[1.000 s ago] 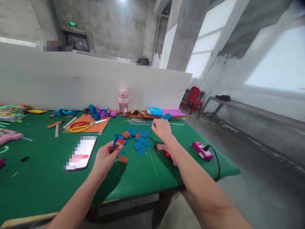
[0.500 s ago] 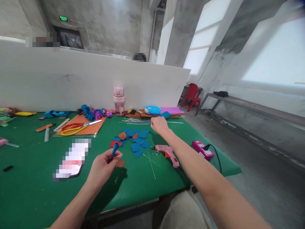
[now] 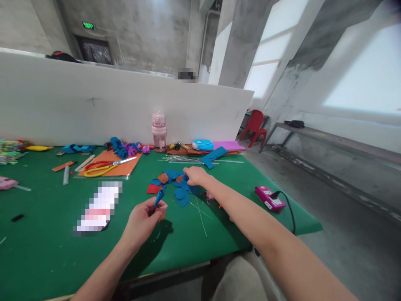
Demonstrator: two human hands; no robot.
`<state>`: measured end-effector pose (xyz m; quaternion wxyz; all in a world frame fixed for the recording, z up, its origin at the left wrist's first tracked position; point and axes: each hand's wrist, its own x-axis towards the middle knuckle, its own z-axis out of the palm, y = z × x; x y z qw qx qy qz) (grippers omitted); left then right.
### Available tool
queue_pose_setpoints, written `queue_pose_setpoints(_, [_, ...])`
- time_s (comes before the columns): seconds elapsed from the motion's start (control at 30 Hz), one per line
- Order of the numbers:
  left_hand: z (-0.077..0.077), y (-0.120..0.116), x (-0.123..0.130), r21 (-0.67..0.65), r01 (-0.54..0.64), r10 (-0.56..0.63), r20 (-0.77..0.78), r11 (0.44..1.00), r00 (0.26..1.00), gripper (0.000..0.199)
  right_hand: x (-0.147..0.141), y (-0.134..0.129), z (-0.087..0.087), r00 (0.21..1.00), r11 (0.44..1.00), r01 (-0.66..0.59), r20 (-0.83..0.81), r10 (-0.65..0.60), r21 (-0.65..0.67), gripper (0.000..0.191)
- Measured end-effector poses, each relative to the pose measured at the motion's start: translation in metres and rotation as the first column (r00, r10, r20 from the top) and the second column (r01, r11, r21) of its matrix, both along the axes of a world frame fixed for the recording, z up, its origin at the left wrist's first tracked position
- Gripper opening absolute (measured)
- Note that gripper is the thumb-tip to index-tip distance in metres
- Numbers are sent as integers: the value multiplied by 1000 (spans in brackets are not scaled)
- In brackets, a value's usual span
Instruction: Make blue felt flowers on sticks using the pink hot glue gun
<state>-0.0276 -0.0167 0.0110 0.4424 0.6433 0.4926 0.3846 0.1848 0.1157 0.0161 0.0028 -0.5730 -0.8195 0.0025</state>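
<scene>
My left hand (image 3: 145,221) is closed around a small blue roll (image 3: 159,196) of crepe-like paper, which points up from the thumb and fingers. My right hand (image 3: 196,175) reaches over the scattered blue cut pieces (image 3: 181,197). Its fingertips are pinched together at the right side of the pile; whatever lies between them is hidden. A few brown pieces (image 3: 163,178) and a red piece (image 3: 153,189) lie among the blue ones. Beneath my right forearm, a pink glue gun (image 3: 209,197) is mostly covered. Behind the hand lies a blue paper strip (image 3: 214,157).
A phone (image 3: 102,207) lies left of my left hand. Scissors (image 3: 102,168) rest on an orange sheet (image 3: 130,168). Thin wires (image 3: 180,159) and a pink bottle (image 3: 159,133) are at the back. A magenta power strip (image 3: 269,198) with a black cable sits at right.
My right hand has come back from the blue strip and wires to the cut pieces, uncovering the strip. Its forearm now hides most of the glue gun. My left hand still holds the blue roll.
</scene>
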Motion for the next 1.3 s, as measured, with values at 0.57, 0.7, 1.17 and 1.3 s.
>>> queue_pose_setpoints(0.57, [17,-19,25,-273,19,89,377,962,922,39,-43,-152,4,-483,880,-120,-747,-457,-460,34])
queue_pose_setpoints(0.7, [7,-25,36,-350,86,85,446,933,891,32,-59,-174,-18,-598,881,-82,-684,-417,-465,28])
queue_pose_setpoints(1.17, [11,-18,21,-346,214,-115,285,914,952,26,-36,-172,-17,104,929,-39,-926,-364,-369,8])
queue_pose_setpoints(1.3, [8,-17,23,-367,203,-77,331,908,941,33,-42,-176,-24,-113,893,-38,-886,-449,-448,13])
